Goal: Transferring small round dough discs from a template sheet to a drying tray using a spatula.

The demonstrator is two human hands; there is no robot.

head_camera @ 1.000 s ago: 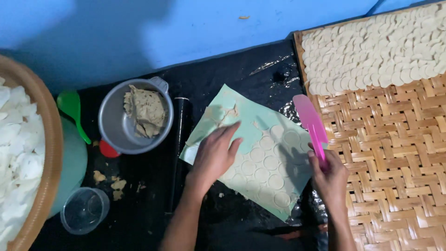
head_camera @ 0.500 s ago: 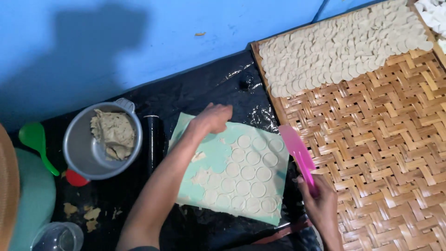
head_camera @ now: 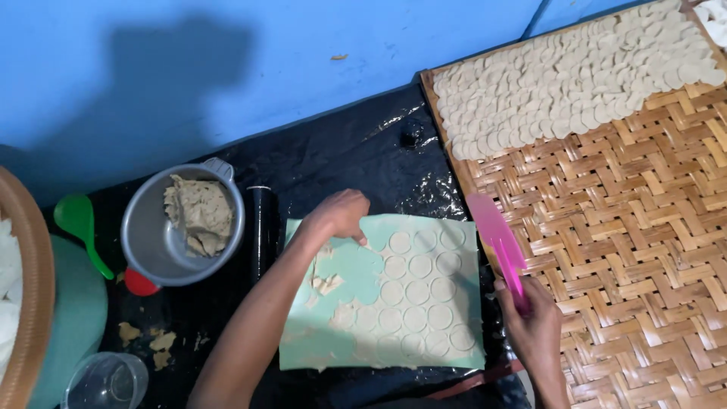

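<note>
Left hand (head_camera: 339, 216): fingers curled down at the top-left edge of the green mat (head_camera: 344, 333), pinching at scrap dough there; exactly what the fingertips hold cannot be told.

Right hand (head_camera: 536, 326): closed around the lower end of a pink spatula (head_camera: 496, 246), blade pointing up along the mat's right edge, beside the woven tray (head_camera: 628, 250).

Dough discs (head_camera: 416, 291): cut rounds lying in rows on the right and lower part of the mat. The sheet between and left of them is partly stripped; bare green shows in the upper left, with loose scraps (head_camera: 327, 284) on it.

Progress, as judged: cutting looks finished, trimming partly done, the rounds on the mat not yet lifted. The tray holds a dense band of pale rounds (head_camera: 575, 76) along its far side; the near part, more than half, is bare weave.

Containers:
- Metal pot (head_camera: 155, 242), left of the mat: a lump of tan dough (head_camera: 198, 216) against its far wall, the rest bare metal.
- Clear cup (head_camera: 106, 379), lower left: contents cannot be told.
- Basket (head_camera: 34, 303), left edge: pale pieces inside, mostly out of frame.

Other: green spoon (head_camera: 79, 223) by the pot; dark roller (head_camera: 263, 227) between pot and mat; crumbs (head_camera: 148, 341) on the black sheet (head_camera: 333, 159); blue wall (head_camera: 227, 68) behind.
</note>
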